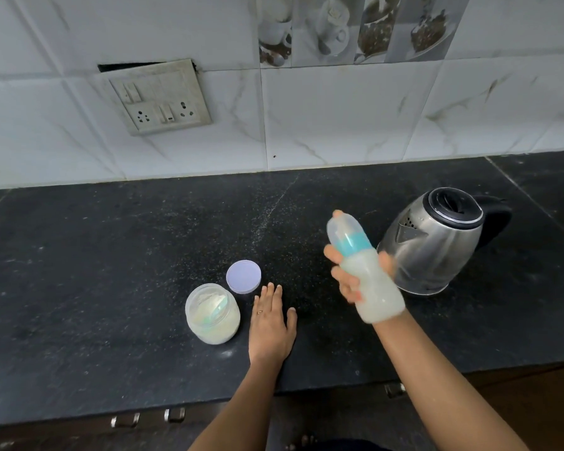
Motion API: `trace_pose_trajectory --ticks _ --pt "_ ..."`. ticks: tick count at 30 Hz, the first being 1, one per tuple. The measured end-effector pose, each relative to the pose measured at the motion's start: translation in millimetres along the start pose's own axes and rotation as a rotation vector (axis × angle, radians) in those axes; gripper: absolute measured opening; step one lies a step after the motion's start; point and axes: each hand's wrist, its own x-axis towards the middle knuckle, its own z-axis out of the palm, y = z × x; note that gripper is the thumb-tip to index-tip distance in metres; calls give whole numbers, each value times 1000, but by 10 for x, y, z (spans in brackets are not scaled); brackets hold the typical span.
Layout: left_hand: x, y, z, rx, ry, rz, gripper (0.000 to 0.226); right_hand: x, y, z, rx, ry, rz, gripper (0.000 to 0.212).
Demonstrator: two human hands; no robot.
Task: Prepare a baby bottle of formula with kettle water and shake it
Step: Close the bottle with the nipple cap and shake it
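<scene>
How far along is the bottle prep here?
Done: the bottle is capped and holds milky liquid, so water and formula look added. In hand: the right hand grips it tilted, blurred, probably mid-shake. Remaining: the jar stands open, its lid beside it; the left hand rests flat on the counter.

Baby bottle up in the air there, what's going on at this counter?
A person is mixing formula. Their right hand grips a capped baby bottle of milky liquid, tilted above the dark counter and blurred, probably mid-shake. The left hand rests flat on the counter beside an open jar of powder, whose lid lies just behind it. A steel kettle stands at the right.
</scene>
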Motion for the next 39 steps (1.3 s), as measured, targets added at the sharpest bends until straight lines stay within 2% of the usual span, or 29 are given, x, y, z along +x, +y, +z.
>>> trace_pose_trajectory --ticks 2,4,6,8,9,11,12,13,14,15,17,18,20,22,23,24,27,28,30,32,34,35,37,38,39 --pt "5 3 2 3 -5 4 57 11 42 122 -77 -73 -61 66" --pt "5 -1 7 8 0 3 57 27 61 90 102 40 -188 81" --pt "6 0 8 5 0 -2 57 55 25 -8 230 -25 -181 77" --pt "1 0 16 9 0 -4 57 -19 42 24 5 -20 -53 63" --pt "1 0 14 10 6 -4 57 -33 72 47 -75 -12 -69 64" --pt "2 7 9 3 11 -2 57 -8 109 101 -75 -18 -127 78" --pt "1 9 5 1 18 0 56 -3 102 66 22 72 -188 88" --pt "0 13 -2 2 22 0 56 10 88 36 136 94 -231 94" --pt "-2 18 -10 3 18 2 56 23 64 -2 221 22 -211 92" --pt "-5 21 -12 5 14 6 56 10 63 9 197 -23 -175 81" --pt "-7 18 -16 14 23 12 57 -111 89 41 -79 -84 -72 62" --pt "-4 18 -17 17 25 12 57 -147 100 80 -168 -103 -84 61" --pt "7 13 -8 20 17 9 57 -91 131 188 -238 -143 -142 77" --pt "5 16 -5 20 13 3 57 -48 81 139 -47 63 -217 101" --pt "9 14 -5 20 10 0 57 -15 42 64 17 95 -225 106" --pt "5 11 -2 19 5 1 57 -14 24 41 30 48 -200 104" --pt "-6 16 -2 14 10 -1 57 -125 106 111 -235 -43 -130 87" --pt "-1 19 -2 15 8 -1 57 -116 125 176 -245 -63 -134 87" --pt "1 20 -4 23 13 0 57 -69 144 182 -56 10 -162 92" --pt "-4 19 -15 18 5 0 57 11 81 87 215 31 -106 83" --pt "-11 16 -13 4 1 -1 57 -47 18 91 91 17 37 66" --pt "-10 18 -17 2 6 -3 57 -84 17 72 21 22 42 62" --pt "-2 25 -19 7 8 0 57 -103 40 165 -96 -100 -7 62" --pt "0 26 -17 10 6 1 57 -85 74 215 -60 -153 -32 65" --pt "-2 25 -20 8 8 0 57 -77 82 240 -12 -121 -64 70"
